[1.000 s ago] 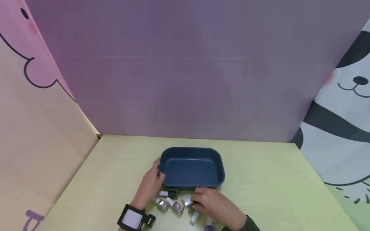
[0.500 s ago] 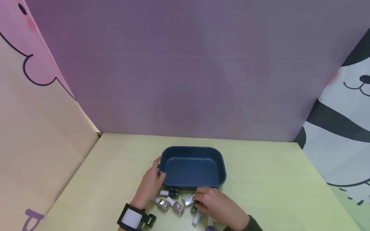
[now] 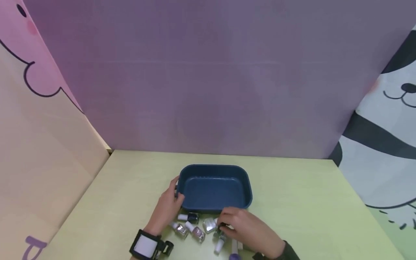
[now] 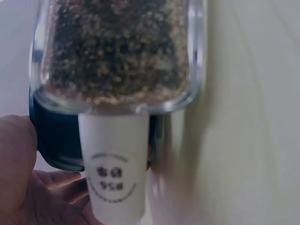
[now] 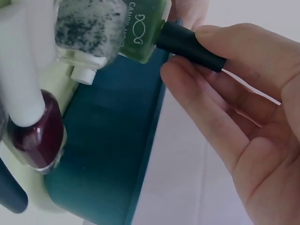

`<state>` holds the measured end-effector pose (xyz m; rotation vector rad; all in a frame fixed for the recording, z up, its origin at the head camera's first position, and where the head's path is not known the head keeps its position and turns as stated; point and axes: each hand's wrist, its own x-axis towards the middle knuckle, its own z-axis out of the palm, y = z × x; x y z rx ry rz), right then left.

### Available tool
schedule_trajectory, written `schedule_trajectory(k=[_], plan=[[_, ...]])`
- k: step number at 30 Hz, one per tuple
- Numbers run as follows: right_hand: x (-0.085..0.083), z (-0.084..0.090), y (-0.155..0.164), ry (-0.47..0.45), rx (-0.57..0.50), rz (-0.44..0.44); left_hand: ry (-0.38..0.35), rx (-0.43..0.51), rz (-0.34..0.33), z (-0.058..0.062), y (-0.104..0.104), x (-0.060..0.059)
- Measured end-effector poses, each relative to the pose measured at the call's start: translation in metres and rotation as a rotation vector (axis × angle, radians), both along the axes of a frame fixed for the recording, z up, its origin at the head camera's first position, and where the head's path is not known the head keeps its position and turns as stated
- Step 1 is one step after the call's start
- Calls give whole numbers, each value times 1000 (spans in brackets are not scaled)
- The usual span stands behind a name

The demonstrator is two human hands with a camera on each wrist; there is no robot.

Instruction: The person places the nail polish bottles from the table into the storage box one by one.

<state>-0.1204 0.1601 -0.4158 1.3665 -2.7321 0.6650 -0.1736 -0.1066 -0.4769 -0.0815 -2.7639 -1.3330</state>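
My left hand [image 3: 167, 207] grips the left side of a dark blue tray [image 3: 214, 193], its thumb over the near corner of the rim. At the tray's near right side, my right hand [image 3: 245, 227] pinches the black cap [image 5: 187, 47] of a green nail polish bottle [image 5: 143, 28] between thumb and fingers. A black-speckled polish bottle [image 5: 89, 28] overlaps the green one in the right wrist view, and a dark red one [image 5: 40, 136] lies beside it. In the left wrist view, a glitter polish bottle [image 4: 117, 51] with a white cap hides part of the left hand.
Several more polish bottles lie on the pale table [image 3: 292, 202] before the tray, among them a black one [image 3: 193, 217], a pinkish one [image 3: 198, 234] and a silver one [image 3: 209, 225]. A purple one [image 3: 234, 256] is at the frame's bottom. A purple panel [image 3: 208, 90] stands behind.
My right hand has shifted slightly up and to the right, showing more of the white-capped bottle below it. The left hand stays on the tray; the head view moves a little.
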Motion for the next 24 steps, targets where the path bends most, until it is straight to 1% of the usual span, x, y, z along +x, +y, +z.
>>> schedule_trajectory(k=[5, 11, 18, 24], plan=[[-2, 3, 5, 41, -19, 13, -10, 12, -6, -3, 1, -2], [-4, 5, 12, 95, -36, -19, -9, 18, -18, -4, 2, -3], [-5, 8, 13, 85, -33, -46, 7, 0, -16, -4, 0, -4], [-6, 10, 14, 106, -32, -63, 12, -7, -12, -3, -1, -4]])
